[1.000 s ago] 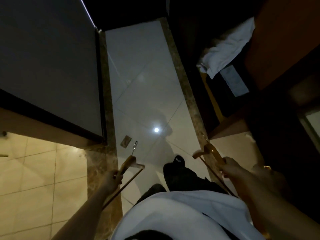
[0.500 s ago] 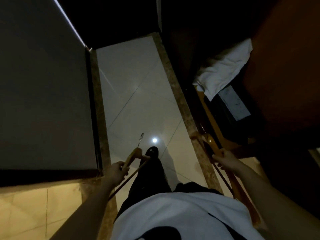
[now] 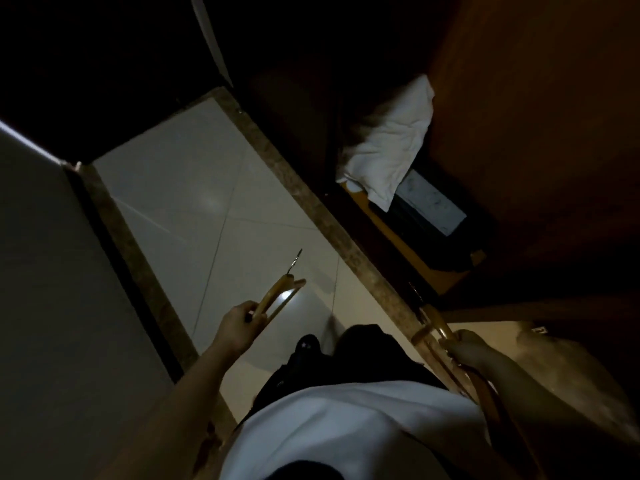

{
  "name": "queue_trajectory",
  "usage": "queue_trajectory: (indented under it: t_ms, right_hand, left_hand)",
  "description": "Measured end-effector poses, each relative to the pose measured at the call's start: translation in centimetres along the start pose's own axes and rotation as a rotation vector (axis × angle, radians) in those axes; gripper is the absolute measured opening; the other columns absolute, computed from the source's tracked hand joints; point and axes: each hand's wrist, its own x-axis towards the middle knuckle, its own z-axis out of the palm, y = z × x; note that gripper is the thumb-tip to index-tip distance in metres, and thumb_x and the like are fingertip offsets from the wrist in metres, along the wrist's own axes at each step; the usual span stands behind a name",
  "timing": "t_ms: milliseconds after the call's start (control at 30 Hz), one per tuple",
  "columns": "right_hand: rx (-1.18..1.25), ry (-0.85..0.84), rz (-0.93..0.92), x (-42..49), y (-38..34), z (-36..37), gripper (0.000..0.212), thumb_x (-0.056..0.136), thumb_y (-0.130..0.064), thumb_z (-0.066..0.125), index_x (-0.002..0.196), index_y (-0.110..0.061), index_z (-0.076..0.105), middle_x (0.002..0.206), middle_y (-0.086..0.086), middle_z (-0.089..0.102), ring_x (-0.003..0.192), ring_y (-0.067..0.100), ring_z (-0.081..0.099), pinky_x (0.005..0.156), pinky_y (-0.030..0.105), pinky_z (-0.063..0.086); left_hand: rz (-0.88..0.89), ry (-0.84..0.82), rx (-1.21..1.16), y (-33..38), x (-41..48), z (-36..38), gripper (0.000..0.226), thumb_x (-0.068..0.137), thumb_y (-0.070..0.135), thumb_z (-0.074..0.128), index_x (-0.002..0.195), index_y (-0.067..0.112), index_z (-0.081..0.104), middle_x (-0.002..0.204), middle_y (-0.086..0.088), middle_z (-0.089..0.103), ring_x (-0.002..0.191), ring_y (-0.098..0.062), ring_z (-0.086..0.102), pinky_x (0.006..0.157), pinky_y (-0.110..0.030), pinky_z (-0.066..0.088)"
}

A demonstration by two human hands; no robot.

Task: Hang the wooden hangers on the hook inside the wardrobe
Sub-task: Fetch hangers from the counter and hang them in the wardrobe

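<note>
Dim shot, looking down. Left hand (image 3: 239, 327) clenched round one wooden hanger (image 3: 277, 299), held over the pale tiled floor (image 3: 194, 202), its metal hook (image 3: 294, 261) pointing away from the person. Right hand (image 3: 467, 351) grips a second wooden hanger (image 3: 433, 327) above the marble strip (image 3: 311, 202) at the floor's right edge, beside the open wardrobe (image 3: 519, 133). White pillow (image 3: 388, 143) lies on a wardrobe shelf. Neither hanger hung yet.

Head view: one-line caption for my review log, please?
Person on a dim tiled floor holds a wooden hanger in each hand, left hand and right hand, beside an open wardrobe.
</note>
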Motion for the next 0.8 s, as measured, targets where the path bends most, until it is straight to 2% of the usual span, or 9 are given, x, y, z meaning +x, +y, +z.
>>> queue_trajectory:
  t_ms: [100, 233, 300, 367, 467, 567, 633, 733, 800]
  right_hand:
    - [0.076, -0.021, -0.046, 0.2, -3.4, -0.4, 0.016, 0.092, -0.020, 0.053, 0.085, -0.006, 0.059, 0.073, 0.011, 0.057, 0.066, 0.022, 0.054, 0.064, 0.033, 0.043]
    - [0.185, -0.022, -0.117, 2.3, -8.7, -1.6, 0.007, 0.092, -0.021, 0.053, 0.088, -0.016, 0.052, 0.081, 0.006, 0.056, 0.077, 0.022, 0.055, 0.062, 0.029, 0.042]
    - [0.214, -0.021, -0.143, 4.0, -11.0, -2.6, 0.009, 0.091, -0.023, 0.055, 0.085, -0.020, 0.050, 0.080, 0.004, 0.055, 0.071, 0.019, 0.055, 0.061, 0.028, 0.043]
    - [0.260, -0.008, -0.157, 5.7, -13.4, -3.8, 0.009, 0.092, -0.022, 0.054, 0.084, -0.019, 0.049, 0.075, 0.002, 0.053, 0.063, 0.013, 0.050, 0.056, 0.025, 0.041]
    - [0.291, 0.049, -0.167, 7.4, -16.7, -5.9, 0.015, 0.090, -0.025, 0.057, 0.098, -0.017, 0.046, 0.077, -0.002, 0.051, 0.066, 0.011, 0.048, 0.055, 0.024, 0.039]
    - [0.276, 0.199, -0.189, 8.4, -19.0, -8.8, 0.020, 0.085, -0.030, 0.062, 0.093, -0.013, 0.056, 0.084, 0.006, 0.060, 0.079, 0.022, 0.058, 0.072, 0.033, 0.048]
    - [0.289, 0.289, -0.205, 8.4, -20.2, -11.3, 0.021, 0.084, -0.036, 0.062, 0.087, -0.015, 0.060, 0.083, 0.007, 0.062, 0.082, 0.025, 0.059, 0.082, 0.040, 0.047]
    - [0.318, 0.390, -0.266, 7.5, -21.5, -15.3, 0.020, 0.088, -0.037, 0.056, 0.086, -0.018, 0.060, 0.074, 0.001, 0.057, 0.072, 0.018, 0.055, 0.072, 0.033, 0.042]
    - [0.294, 0.485, -0.306, 7.0, -22.1, -17.8, 0.021, 0.089, -0.038, 0.055, 0.087, -0.017, 0.059, 0.073, 0.001, 0.056, 0.075, 0.021, 0.056, 0.072, 0.032, 0.041]
  left_hand:
    - [-0.090, -0.033, 0.035, -0.4, 2.4, -1.5, 0.013, 0.093, 0.011, 0.051, 0.101, 0.003, 0.059, 0.066, 0.000, 0.056, 0.056, -0.014, 0.052, 0.044, -0.018, 0.040]
    - [-0.196, -0.043, 0.052, 0.6, 7.1, -3.2, 0.023, 0.093, 0.010, 0.052, 0.109, -0.005, 0.057, 0.066, -0.005, 0.056, 0.051, -0.014, 0.047, 0.037, -0.016, 0.037]
    - [-0.190, -0.043, 0.069, 2.4, 9.4, -3.6, 0.024, 0.093, 0.010, 0.052, 0.110, -0.005, 0.057, 0.066, -0.006, 0.056, 0.051, -0.014, 0.047, 0.033, -0.012, 0.035]
    - [-0.158, -0.049, 0.085, 4.9, 11.6, -3.9, 0.024, 0.093, 0.012, 0.052, 0.110, -0.004, 0.057, 0.066, -0.005, 0.057, 0.051, -0.013, 0.048, 0.035, -0.014, 0.035]
    - [-0.103, -0.076, 0.113, 9.5, 15.2, -4.2, 0.024, 0.092, 0.013, 0.053, 0.110, -0.003, 0.057, 0.064, -0.004, 0.057, 0.050, -0.014, 0.048, 0.038, -0.019, 0.035]
    - [-0.003, -0.088, 0.161, 14.9, 18.4, -4.3, 0.020, 0.092, 0.016, 0.053, 0.106, 0.003, 0.058, 0.064, -0.002, 0.056, 0.051, -0.012, 0.047, 0.042, -0.022, 0.036]
    - [0.088, -0.103, 0.195, 18.7, 20.0, -4.4, 0.017, 0.092, 0.019, 0.053, 0.102, 0.005, 0.058, 0.064, 0.000, 0.056, 0.051, -0.010, 0.047, 0.046, -0.022, 0.036]
    - [0.210, -0.158, 0.259, 24.3, 21.8, -4.7, 0.016, 0.092, 0.024, 0.053, 0.093, 0.008, 0.056, 0.065, 0.001, 0.055, 0.051, -0.007, 0.047, 0.046, -0.021, 0.035]
    - [0.290, -0.196, 0.318, 27.8, 22.8, -5.1, 0.019, 0.092, 0.027, 0.053, 0.090, 0.009, 0.057, 0.065, 0.001, 0.055, 0.052, -0.007, 0.048, 0.047, -0.021, 0.036]
